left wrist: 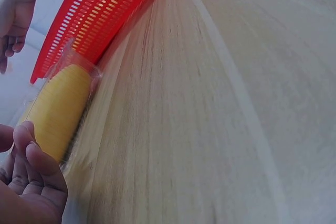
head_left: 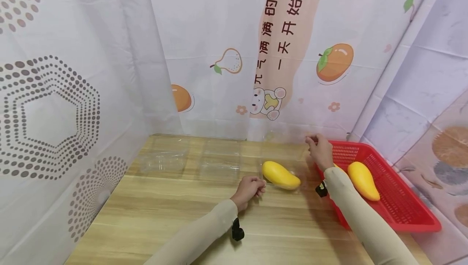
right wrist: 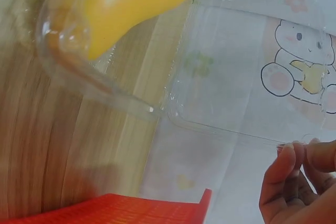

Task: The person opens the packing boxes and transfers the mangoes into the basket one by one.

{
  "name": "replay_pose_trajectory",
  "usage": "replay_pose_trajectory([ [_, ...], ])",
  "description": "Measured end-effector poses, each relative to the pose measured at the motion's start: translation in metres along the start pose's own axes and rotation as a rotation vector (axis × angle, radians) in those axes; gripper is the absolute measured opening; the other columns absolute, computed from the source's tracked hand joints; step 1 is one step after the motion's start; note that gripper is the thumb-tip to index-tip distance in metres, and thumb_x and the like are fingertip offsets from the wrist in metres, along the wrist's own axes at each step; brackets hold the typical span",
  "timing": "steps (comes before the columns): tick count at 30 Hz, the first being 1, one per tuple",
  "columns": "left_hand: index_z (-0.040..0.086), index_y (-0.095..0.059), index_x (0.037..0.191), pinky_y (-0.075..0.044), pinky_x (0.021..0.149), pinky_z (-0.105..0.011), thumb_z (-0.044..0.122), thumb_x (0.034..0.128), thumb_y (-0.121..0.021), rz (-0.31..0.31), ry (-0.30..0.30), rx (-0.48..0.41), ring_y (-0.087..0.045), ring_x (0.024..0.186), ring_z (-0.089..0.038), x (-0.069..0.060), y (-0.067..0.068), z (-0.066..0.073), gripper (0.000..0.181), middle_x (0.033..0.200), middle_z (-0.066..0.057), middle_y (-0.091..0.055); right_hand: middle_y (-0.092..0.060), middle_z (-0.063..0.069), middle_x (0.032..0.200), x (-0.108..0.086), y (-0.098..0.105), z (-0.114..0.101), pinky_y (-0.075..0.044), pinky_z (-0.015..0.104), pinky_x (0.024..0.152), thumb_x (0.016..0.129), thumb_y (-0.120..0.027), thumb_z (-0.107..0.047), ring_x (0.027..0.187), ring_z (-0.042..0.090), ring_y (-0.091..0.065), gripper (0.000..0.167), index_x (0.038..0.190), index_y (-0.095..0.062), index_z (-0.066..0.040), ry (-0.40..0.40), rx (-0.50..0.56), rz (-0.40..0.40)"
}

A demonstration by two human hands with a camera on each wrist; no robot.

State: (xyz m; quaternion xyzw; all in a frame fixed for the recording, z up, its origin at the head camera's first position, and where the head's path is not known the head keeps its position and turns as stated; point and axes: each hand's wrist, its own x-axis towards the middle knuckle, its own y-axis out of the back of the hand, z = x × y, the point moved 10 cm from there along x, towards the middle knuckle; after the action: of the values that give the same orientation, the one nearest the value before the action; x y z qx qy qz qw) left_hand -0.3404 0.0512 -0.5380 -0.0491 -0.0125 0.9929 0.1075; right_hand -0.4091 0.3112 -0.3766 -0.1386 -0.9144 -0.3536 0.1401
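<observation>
A yellow mango [head_left: 279,175] lies in a clear plastic box [left wrist: 94,72] with a hinged lid. The lid [right wrist: 226,72] stands raised at the back, and its rim shows in the right wrist view. My right hand [head_left: 321,151] pinches the lid's edge between thumb and fingertips. At the box's front left corner is my left hand [head_left: 250,192], its fingers curled and the thumb and fingertips at the box's edge. In the left wrist view the mango sits just beyond those fingers; the exact contact is hard to make out.
A red plastic basket [head_left: 406,216] stands at the right, with another mango [head_left: 363,180] in it and part of one more behind the right sleeve. To the left are two further clear boxes [head_left: 163,161] [head_left: 220,165]. Printed curtains [head_left: 219,25] hang behind the wooden table [head_left: 153,208].
</observation>
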Motion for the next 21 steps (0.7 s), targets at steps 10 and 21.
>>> replay_pose_trajectory([
  [10,-0.004,-0.072,0.092,-0.048,0.056,-0.021,0.015,0.0987,-0.067,-0.005,0.003,-0.007,-0.055,0.059,-0.009,-0.001,0.002,0.001,0.021,0.076,-0.006,-0.069,-0.072,0.022,0.111,0.003,-0.013,0.013,-0.053,0.022,0.058,0.105,-0.062,-0.017,0.083,0.029,-0.069,0.024,0.119,-0.069,0.001,-0.068,0.018,-0.025],
  [21,-0.003,-0.072,0.091,-0.048,0.056,-0.021,0.015,0.0983,-0.068,0.006,0.014,-0.022,-0.055,0.059,-0.010,0.000,0.004,-0.002,0.020,0.076,-0.007,-0.069,-0.069,0.029,0.110,0.002,-0.031,0.025,-0.057,0.029,0.060,0.105,-0.060,-0.015,0.078,0.028,-0.069,0.028,0.120,-0.069,0.007,-0.106,0.021,-0.113],
])
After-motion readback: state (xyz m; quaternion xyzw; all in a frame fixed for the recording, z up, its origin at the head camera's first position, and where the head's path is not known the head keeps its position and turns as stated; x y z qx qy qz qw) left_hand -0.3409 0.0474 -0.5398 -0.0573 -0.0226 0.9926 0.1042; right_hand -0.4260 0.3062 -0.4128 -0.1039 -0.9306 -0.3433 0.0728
